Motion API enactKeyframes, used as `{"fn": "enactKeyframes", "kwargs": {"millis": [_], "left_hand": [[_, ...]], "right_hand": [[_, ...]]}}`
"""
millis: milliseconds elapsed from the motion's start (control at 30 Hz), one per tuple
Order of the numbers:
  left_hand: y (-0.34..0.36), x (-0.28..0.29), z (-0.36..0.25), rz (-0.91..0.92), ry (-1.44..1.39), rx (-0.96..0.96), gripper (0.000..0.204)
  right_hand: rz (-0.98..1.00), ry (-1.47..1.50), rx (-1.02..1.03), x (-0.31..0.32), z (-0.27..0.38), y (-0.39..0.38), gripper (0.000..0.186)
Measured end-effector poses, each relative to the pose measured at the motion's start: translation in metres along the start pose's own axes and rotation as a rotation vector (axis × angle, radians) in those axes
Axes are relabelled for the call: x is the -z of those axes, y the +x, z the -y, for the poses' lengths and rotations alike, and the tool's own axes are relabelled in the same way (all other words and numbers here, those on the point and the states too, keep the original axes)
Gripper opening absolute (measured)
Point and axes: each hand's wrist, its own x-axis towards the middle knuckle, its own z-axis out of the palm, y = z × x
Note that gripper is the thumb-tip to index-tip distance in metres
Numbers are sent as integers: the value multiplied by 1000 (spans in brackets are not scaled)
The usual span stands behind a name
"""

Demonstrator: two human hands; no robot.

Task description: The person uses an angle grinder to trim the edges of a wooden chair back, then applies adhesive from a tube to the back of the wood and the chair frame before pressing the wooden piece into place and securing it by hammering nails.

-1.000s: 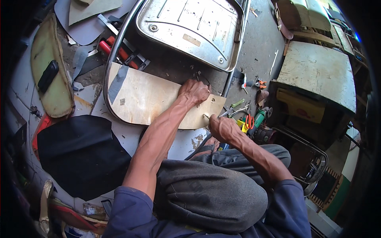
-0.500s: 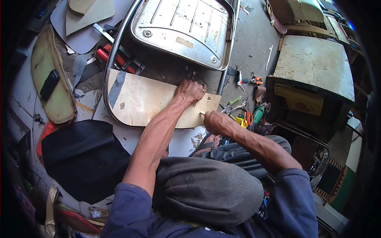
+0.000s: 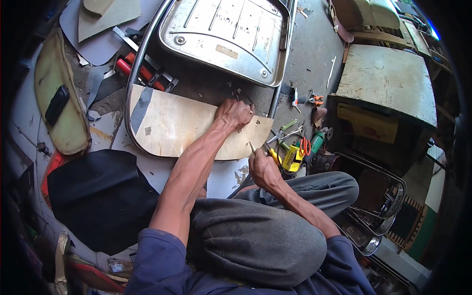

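A pale plywood panel with a rounded end and a grey strip lies across a bent metal tube frame. My left hand is closed at the panel's far edge, its curled fingers partly hidden. In my closed right hand is a thin pointed tool, mostly hidden by the fingers; its tip is at the panel's near right part, beside a small mark. Whether the tip touches the wood I cannot tell. Beyond the panel, a metal seat pan sits within the frame.
Right of the panel lie a yellow box, orange-handled scissors, a green angle grinder and pliers. A worn wooden cabinet stands at the right. Black sheet material and a foam-like pad lie at the left.
My right hand has drawn back toward me, and more of the pointed tool shows. The yellow box is now more visible. My left hand stays at the panel's far edge.
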Motion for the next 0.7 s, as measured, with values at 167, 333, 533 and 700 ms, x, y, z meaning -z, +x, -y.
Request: {"fn": "enactKeyframes", "kwargs": {"millis": [167, 333, 533, 700], "left_hand": [[0, 5, -4, 45, -64, 44, 55], [-1, 4, -2, 54, -58, 43, 55], [-3, 10, -5, 53, -62, 47, 55], [-1, 6, -3, 58, -110, 49, 58]], "right_hand": [[81, -71, -42, -10, -1, 7, 29], [101, -86, -66, -5, 5, 8, 30], [105, -113, -58, -12, 2, 10, 30], [89, -185, -45, -13, 4, 9, 29]]}}
